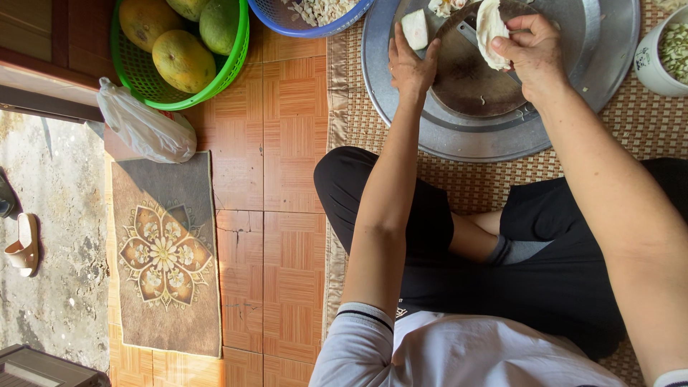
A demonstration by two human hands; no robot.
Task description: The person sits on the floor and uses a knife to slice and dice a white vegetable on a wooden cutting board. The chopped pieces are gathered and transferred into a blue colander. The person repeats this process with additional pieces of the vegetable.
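The work in hand appears to be cutting or peeling pale fruit pieces over a round board; the pieces are held but not yet set down.

Left to right:

1. Left hand (410, 66): the fingers are closed around a small white fruit chunk (416, 29), held upright at the left edge of the dark round cutting board (473, 79).
2. Right hand (529, 49): the fingers pinch a larger, curved white fruit slice (490, 23) above the board. A metal blade (466, 32) appears to lie on the board between the hands; its full shape cannot be determined.

Judgement: the next move calls for a steady grip on each piece and a clear path to the blade, with the fingers kept off its edge.

Surface and room:

- The board rests in a wide metal tray (573, 107) on a woven mat (494, 183).
- Far left, a green basket (236, 50) holds yellow-green fruit; beside it, a blue basket (287, 18) holds pale scraps.
- A plastic bag (143, 125) and a patterned doormat (166, 254) lie on the wooden floor (294, 172).
- A white bowl (656, 64) stands at the far right.
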